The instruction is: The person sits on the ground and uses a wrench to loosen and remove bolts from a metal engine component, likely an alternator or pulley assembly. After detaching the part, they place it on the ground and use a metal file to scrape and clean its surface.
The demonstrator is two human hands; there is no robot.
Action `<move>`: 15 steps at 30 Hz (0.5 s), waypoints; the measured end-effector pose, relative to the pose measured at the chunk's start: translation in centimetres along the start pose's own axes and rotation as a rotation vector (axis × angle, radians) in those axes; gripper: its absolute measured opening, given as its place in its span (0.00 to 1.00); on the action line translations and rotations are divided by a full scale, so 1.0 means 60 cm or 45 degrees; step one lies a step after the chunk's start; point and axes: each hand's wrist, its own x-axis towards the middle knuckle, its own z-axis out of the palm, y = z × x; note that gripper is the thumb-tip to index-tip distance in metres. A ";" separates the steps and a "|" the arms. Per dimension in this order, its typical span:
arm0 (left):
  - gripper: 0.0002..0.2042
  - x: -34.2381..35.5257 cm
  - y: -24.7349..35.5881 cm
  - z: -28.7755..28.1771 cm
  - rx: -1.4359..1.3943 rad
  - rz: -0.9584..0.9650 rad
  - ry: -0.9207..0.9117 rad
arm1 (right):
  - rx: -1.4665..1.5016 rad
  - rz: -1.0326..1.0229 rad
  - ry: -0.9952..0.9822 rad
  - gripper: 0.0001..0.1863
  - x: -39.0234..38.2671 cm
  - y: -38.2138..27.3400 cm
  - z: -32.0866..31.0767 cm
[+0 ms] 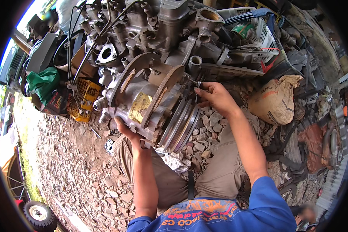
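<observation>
A cylindrical metal compressor (123,104) with a worn yellow label, rusty bracket plates and a grooved pulley (179,125) is tilted in front of me, just below a large metal engine (154,31). My left hand (129,131) grips the compressor's lower left underside, fingers partly hidden beneath it. My right hand (214,96) is closed at the compressor's upper right, beside the pulley, with thumb and finger on a small bolt-like metal piece (197,84). Whether that piece is fixed in the bracket I cannot tell.
Behind are a white plastic crate (265,42), a yellow crate (81,116) and a green cloth (42,81). A torn paper sack (270,102) stands at right beside straps and scrap. Stony ground (81,166) surrounds my legs. A small wheel (38,212) shows at lower left.
</observation>
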 end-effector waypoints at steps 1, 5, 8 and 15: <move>0.34 -0.003 0.000 0.004 0.014 0.012 0.039 | 0.014 0.013 0.020 0.14 -0.002 0.000 0.003; 0.35 -0.005 0.008 0.006 0.010 -0.062 -0.042 | 0.012 0.103 0.035 0.14 -0.004 -0.006 0.005; 0.36 -0.003 0.005 0.003 0.028 -0.043 -0.085 | -0.052 0.049 0.032 0.14 0.004 -0.001 0.002; 0.38 0.012 -0.002 -0.033 -0.411 -0.289 -0.643 | 0.000 -0.012 0.044 0.13 0.007 0.011 0.008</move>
